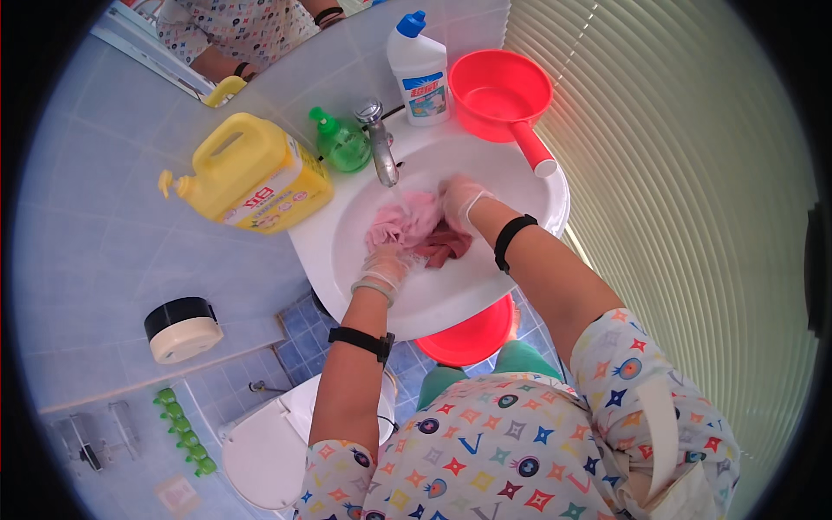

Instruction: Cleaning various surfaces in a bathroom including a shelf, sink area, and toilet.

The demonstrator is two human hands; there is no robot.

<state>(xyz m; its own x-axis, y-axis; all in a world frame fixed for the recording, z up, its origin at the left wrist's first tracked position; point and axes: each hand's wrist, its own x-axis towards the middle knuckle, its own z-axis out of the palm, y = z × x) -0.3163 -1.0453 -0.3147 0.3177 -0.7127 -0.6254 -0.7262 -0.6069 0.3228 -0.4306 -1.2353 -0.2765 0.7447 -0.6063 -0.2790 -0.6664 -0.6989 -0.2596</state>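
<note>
A wet pink cloth (pixel 408 218) lies bunched in the white washbasin (pixel 520 159), under water running from a metal faucet (pixel 383 153). My left hand (pixel 383 263), in a thin clear glove, grips the cloth's near left edge. At the right end of the cloth is my right hand (pixel 460 198), gloved too, its fingers curled and partly hidden; whether they hold the fabric is unclear. A darker reddish cloth (pixel 445 244) rests in the basin between the hands, against the pink one. Some suds show beside it.
A yellow detergent jug (pixel 260 175), a green pump bottle (pixel 344 146), a white cleaner bottle (pixel 422 78) and a red dipper (pixel 500 91) stand around the basin's back. Below are a red tub (pixel 468 335) and a toilet (pixel 266 448). Blinds (pixel 656 195) hang at the right.
</note>
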